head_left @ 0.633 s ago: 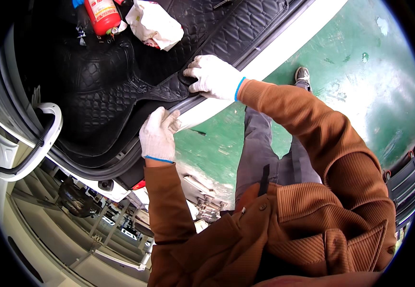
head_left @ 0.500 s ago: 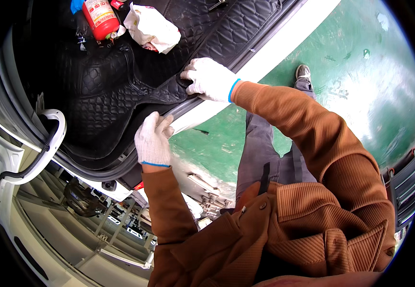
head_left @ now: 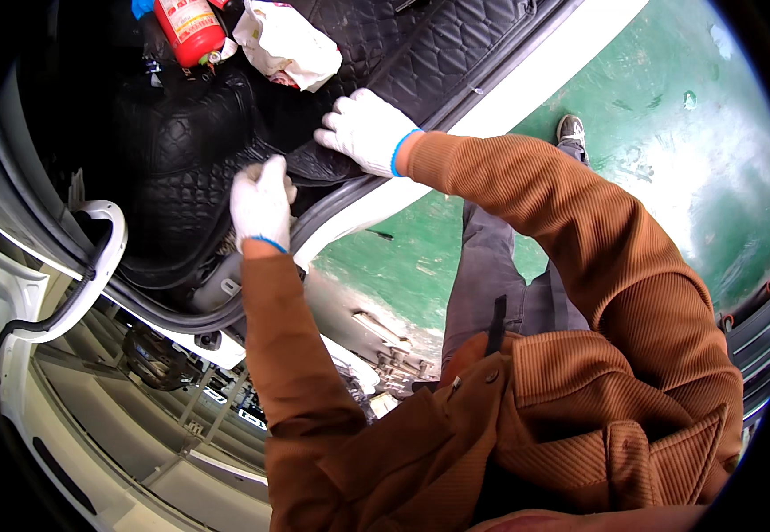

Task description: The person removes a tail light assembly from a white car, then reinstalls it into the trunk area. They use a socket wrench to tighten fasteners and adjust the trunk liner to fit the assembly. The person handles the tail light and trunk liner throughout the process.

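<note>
Since earlier, left hand (head_left: 262,202) has been raised along the mat (head_left: 225,142) edge, fingers curled on it; right hand (head_left: 365,131) is pressed flat nearby. Edge best tucked evenly against the sill (head_left: 420,168).

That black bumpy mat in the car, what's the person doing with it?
A person in white gloves and a brown jacket leans into the open back of a white car. The right hand lies flat on the black quilted mat near its edge, and the left hand is closed at the mat's rim by the car's sill. A red fire extinguisher and a crumpled white bag lie farther in.
</note>
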`<state>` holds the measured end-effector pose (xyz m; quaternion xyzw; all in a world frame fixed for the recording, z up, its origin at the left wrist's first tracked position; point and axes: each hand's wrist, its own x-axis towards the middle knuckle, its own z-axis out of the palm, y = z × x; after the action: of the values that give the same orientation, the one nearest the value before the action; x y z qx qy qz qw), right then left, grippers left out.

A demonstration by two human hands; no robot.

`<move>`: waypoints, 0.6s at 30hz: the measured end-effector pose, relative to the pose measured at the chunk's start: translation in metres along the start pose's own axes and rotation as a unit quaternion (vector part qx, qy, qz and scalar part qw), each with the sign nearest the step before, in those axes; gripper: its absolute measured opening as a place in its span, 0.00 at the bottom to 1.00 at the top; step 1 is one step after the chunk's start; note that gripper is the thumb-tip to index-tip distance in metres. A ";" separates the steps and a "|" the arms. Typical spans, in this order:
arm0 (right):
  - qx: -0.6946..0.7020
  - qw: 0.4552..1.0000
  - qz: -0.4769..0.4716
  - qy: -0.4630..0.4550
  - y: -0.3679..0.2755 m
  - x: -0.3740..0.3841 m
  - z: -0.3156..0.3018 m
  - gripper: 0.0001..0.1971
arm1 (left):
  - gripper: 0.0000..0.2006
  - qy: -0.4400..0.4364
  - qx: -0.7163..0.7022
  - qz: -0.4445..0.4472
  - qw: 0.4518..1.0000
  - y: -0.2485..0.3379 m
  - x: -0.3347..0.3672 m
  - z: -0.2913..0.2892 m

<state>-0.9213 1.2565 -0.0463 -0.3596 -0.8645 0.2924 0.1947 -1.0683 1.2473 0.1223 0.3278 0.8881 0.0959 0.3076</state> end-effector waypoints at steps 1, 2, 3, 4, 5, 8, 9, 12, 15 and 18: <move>-0.033 0.997 -0.005 -0.064 0.000 0.008 -0.008 0.31 | 0.25 -0.014 -0.015 -0.007 1.000 -0.003 0.014 -0.003; -0.059 0.991 -0.015 -0.117 -0.002 0.016 -0.016 0.35 | 0.25 -0.006 -0.030 -0.014 0.999 -0.006 0.023 -0.003; -0.063 0.988 -0.014 -0.141 0.000 0.022 -0.020 0.37 | 0.25 -0.014 -0.035 -0.013 0.999 -0.001 0.029 -0.001; -0.066 0.984 -0.014 -0.165 0.002 0.027 -0.019 0.39 | 0.25 -0.021 -0.040 -0.013 0.999 0.004 0.035 -0.001; -0.078 0.985 -0.014 -0.156 0.003 0.027 -0.018 0.28 | 0.26 -0.035 -0.020 -0.007 0.999 0.006 0.039 -0.003; -0.099 0.980 -0.003 -0.174 0.000 0.030 -0.020 0.33 | 0.39 -0.095 0.039 -0.058 0.993 0.018 0.052 -0.010; -0.101 0.979 -0.004 -0.177 -0.001 0.030 -0.018 0.34 | 0.41 -0.097 0.046 -0.063 0.992 0.025 0.054 -0.013; -0.100 0.974 0.002 -0.204 -0.008 0.033 -0.023 0.33 | 0.44 -0.085 0.002 -0.065 0.994 0.024 0.051 -0.012; -0.115 0.961 0.001 -0.252 -0.009 0.040 -0.023 0.39 | 0.42 -0.085 -0.034 -0.059 0.994 0.019 0.029 -0.015; -0.129 0.953 0.011 -0.272 -0.009 0.043 -0.021 0.38 | 0.39 -0.078 -0.158 -0.007 0.984 -0.005 -0.002 -0.014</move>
<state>-0.9428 1.2911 -0.0189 -0.2983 -0.9110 0.2669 -0.0993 -1.0784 1.2425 0.1323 0.2752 0.8372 0.2070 0.4248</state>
